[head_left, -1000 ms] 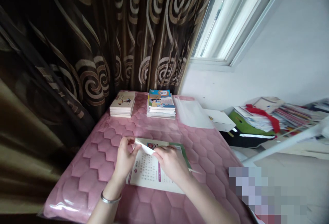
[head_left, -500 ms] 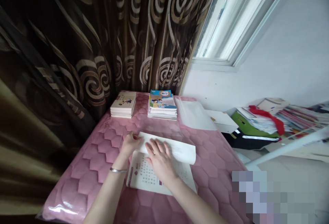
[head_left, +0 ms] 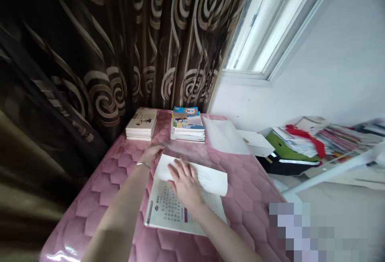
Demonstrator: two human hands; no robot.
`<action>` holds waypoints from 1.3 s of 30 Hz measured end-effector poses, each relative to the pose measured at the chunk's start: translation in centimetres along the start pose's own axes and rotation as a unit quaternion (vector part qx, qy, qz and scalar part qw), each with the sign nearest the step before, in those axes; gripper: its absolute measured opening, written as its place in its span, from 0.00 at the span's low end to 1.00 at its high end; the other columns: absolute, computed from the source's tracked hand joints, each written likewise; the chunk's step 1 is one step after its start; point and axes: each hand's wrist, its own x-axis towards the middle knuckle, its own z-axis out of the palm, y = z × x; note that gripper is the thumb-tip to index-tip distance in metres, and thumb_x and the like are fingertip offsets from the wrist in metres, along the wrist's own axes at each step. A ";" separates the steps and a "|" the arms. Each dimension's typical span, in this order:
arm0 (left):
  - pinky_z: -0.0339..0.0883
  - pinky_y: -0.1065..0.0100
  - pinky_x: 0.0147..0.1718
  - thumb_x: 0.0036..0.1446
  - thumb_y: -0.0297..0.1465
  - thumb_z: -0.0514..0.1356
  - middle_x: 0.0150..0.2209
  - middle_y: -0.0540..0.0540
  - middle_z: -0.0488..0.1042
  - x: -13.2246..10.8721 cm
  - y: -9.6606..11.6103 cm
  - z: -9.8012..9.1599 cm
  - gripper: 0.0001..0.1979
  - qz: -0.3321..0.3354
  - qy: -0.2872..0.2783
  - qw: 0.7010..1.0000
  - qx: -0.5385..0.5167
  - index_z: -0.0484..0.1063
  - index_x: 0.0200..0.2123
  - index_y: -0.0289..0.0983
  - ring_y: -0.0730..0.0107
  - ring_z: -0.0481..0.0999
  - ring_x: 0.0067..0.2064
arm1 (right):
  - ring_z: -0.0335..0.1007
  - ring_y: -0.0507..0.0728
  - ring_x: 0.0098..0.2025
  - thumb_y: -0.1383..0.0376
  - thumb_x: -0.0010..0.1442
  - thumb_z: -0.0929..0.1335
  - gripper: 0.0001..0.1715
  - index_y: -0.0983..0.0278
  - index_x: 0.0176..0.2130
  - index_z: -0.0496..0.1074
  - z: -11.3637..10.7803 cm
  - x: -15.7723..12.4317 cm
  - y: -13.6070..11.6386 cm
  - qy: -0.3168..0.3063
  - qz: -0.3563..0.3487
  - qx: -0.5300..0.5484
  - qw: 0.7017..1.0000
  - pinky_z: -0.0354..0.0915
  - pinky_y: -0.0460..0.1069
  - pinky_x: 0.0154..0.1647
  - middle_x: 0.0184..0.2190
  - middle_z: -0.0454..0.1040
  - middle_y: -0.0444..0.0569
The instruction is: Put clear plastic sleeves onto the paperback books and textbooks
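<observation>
An open book [head_left: 168, 224] with printed columns of characters lies in front of me, its upper leaf [head_left: 213, 178] folded partway over. My right hand [head_left: 185, 184] rests on this leaf with its fingers spread, pressing it down. Just beyond the book's upper left corner, my left hand [head_left: 154, 152], with a silver bangle at the wrist, has its fingers closed at the edge of a clear plastic sheet [head_left: 186, 148]. This sheet stretches rightward behind the book and is hard to make out.
A pink quilted surface [head_left: 105, 198] under clear plastic carries everything. At its far end stand a stack of beige books [head_left: 140, 123], a stack of textbooks [head_left: 188, 123] and a pile of translucent sheets [head_left: 227, 136]. A white box [head_left: 255, 142] and heaped papers [head_left: 300, 142] lie right.
My left hand has moved up and away from the book's corner, now at the clear sheet. My right hand stays spread on the folded leaf. The view has shifted slightly.
</observation>
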 end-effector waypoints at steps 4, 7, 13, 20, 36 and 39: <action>0.72 0.65 0.34 0.47 0.30 0.67 0.39 0.40 0.78 -1.7 -0.1 -0.6 0.21 0.006 -0.050 0.998 -0.046 0.71 0.46 0.34 0.63 0.79 0.35 | 0.50 0.66 0.64 0.53 0.64 0.62 0.28 0.58 0.60 0.61 0.5 0.2 0.5 0.014 -0.004 -0.002 1.000 0.47 0.61 0.61 0.63 0.60 0.51; 0.72 0.64 0.36 0.43 0.25 0.67 0.41 0.40 0.79 -3.9 -0.7 -1.4 0.27 0.018 -0.105 0.991 -0.080 0.69 0.50 0.35 0.61 0.79 0.37 | 0.51 0.65 0.64 0.52 0.64 0.61 0.29 0.57 0.61 0.61 0.8 0.2 0.6 0.016 -0.004 -0.005 1.000 0.47 0.61 0.61 0.63 0.59 0.51; 0.69 0.60 0.44 0.44 0.23 0.65 0.46 0.40 0.78 -6.5 -2.5 -2.1 0.33 0.047 -0.143 0.977 -0.149 0.63 0.56 0.36 0.57 0.78 0.45 | 0.55 0.64 0.62 0.53 0.64 0.62 0.28 0.56 0.61 0.61 1.3 -0.4 0.3 0.013 -0.024 -0.001 1.000 0.49 0.60 0.60 0.62 0.61 0.52; 0.67 0.61 0.48 0.42 0.17 0.65 0.50 0.41 0.75 -6.5 -3.2 -2.3 0.40 0.081 -0.186 0.962 -0.181 0.58 0.59 0.41 0.58 0.75 0.50 | 0.56 0.64 0.61 0.53 0.63 0.62 0.26 0.55 0.59 0.63 1.6 -1.1 -0.3 0.023 -0.048 -0.008 0.999 0.48 0.60 0.60 0.60 0.64 0.51; 0.69 0.64 0.40 0.44 0.30 0.68 0.46 0.42 0.76 -7.1 -3.8 -2.1 0.33 0.064 -0.148 0.985 -0.055 0.63 0.55 0.38 0.60 0.76 0.44 | 0.53 0.65 0.63 0.53 0.63 0.63 0.28 0.56 0.60 0.61 2.1 -1.0 -0.4 0.043 -0.023 -0.016 0.999 0.44 0.62 0.62 0.61 0.62 0.51; 0.68 0.67 0.36 0.42 0.33 0.69 0.40 0.44 0.78 -6.9 -3.9 -1.7 0.26 0.095 -0.072 0.992 0.042 0.69 0.47 0.35 0.64 0.76 0.38 | 0.51 0.64 0.64 0.54 0.63 0.63 0.28 0.56 0.61 0.61 1.7 -0.8 -0.4 0.031 -0.034 -0.012 0.999 0.42 0.63 0.63 0.62 0.62 0.50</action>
